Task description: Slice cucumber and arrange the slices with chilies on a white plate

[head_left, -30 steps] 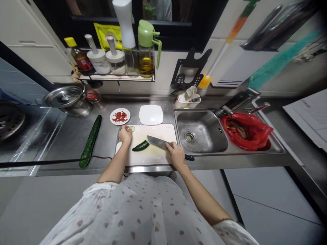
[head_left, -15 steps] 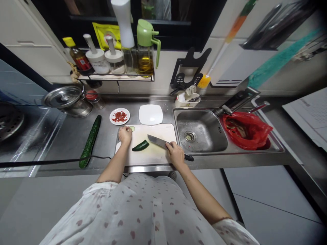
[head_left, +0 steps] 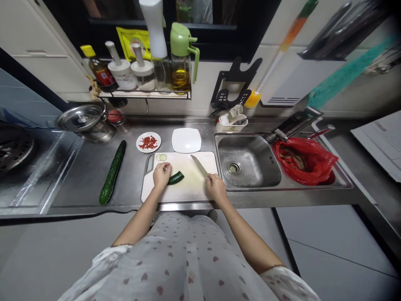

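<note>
My right hand [head_left: 216,187] is closed round the handle of a kitchen knife [head_left: 199,165], its blade slanting up and left over the white cutting board [head_left: 191,194]. A short dark green cucumber piece [head_left: 176,178] lies on the board. Beside it is my left hand [head_left: 161,174], fingers curled together and covering the piece's left end; whether they touch it or hold something small is unclear. Two pale cucumber slices [head_left: 163,157] lie at the board's upper left. A whole cucumber [head_left: 112,173] rests on the counter to the left.
Behind the board are a small plate of chopped red bits [head_left: 148,142] and a white plate [head_left: 186,140]. The sink [head_left: 250,161] adjoins on the right, with a red plastic bag [head_left: 322,161] beyond. A lidded pot [head_left: 90,123] stands back left, below a shelf of bottles.
My left hand has moved from the slices toward me and right, to the cucumber piece. Two slices now show. The knife has turned, its tip pointing farther away from me.
</note>
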{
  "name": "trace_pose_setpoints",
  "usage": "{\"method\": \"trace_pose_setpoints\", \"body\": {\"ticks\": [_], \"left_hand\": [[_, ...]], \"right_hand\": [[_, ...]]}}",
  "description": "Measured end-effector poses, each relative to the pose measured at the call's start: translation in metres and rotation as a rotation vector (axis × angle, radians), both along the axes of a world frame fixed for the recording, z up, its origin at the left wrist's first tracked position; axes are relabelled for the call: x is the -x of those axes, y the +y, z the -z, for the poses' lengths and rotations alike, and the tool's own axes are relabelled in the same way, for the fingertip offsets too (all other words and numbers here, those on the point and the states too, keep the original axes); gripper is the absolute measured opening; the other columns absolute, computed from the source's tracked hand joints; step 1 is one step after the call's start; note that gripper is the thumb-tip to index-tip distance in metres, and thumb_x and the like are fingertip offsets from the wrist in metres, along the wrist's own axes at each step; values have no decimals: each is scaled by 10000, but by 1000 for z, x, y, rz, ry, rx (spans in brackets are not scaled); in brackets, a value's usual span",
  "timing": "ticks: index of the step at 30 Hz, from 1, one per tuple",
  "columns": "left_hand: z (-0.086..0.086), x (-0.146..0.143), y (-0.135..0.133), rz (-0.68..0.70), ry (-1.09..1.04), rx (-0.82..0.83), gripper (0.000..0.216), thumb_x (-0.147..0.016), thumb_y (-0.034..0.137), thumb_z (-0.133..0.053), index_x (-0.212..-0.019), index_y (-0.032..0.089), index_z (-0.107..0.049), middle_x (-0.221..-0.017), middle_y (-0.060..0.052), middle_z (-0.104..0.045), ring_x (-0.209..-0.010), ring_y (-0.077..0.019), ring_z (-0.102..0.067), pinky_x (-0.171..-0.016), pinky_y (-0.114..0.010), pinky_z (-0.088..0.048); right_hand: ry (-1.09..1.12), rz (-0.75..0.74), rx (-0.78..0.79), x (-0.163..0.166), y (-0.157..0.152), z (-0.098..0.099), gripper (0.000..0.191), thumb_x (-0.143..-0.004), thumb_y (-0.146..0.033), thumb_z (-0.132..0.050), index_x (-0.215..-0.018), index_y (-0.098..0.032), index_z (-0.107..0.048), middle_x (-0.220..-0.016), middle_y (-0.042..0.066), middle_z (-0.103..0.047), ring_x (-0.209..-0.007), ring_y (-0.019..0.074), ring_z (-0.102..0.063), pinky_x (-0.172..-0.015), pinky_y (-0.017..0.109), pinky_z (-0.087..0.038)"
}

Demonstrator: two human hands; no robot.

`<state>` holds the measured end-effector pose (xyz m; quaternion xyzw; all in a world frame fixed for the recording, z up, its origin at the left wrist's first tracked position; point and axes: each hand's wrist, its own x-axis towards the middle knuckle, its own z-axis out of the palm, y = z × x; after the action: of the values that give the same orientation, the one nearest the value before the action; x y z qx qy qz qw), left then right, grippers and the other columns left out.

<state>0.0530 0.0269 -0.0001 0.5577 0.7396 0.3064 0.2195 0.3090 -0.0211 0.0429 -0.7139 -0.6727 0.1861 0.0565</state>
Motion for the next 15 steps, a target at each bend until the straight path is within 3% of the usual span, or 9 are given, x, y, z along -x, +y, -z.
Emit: {"method": "trace_pose_setpoints", "body": {"ticks": [6,11,15], "left_hand": [[0,1,-16,58,-41,-46,211,-856,338,-549,-956,217,-690,-962,-45,-666,-781,-163,-616,-801,-299,-475],[3,-3,-29,108,-70,-88,203,-871,341,-540,-916,216,-694,-928,-41,-671,-781,-162,-618,-783,-298,-480],[5,-8,-37,146,-73,-128,205,-889,339,-525,-899,222,-694,-919,-41,-678,-816,-168,-622,-781,-298,-482]], "right_hand": [[77,41,5,3,4,-1,371,-956,-285,-408,-1245,-137,-588,-1155,100,-648,-1014,191,-591,-830,253,-396],[70,-55,41,9,5,-6,288,-956,-282,-419,-1012,-146,-667,-1006,87,-665,-927,179,-596,-783,234,-380],[67,-156,37,15,7,-11,274,-967,-277,-412,-950,-156,-657,-961,73,-664,-905,164,-591,-767,218,-362]]}}
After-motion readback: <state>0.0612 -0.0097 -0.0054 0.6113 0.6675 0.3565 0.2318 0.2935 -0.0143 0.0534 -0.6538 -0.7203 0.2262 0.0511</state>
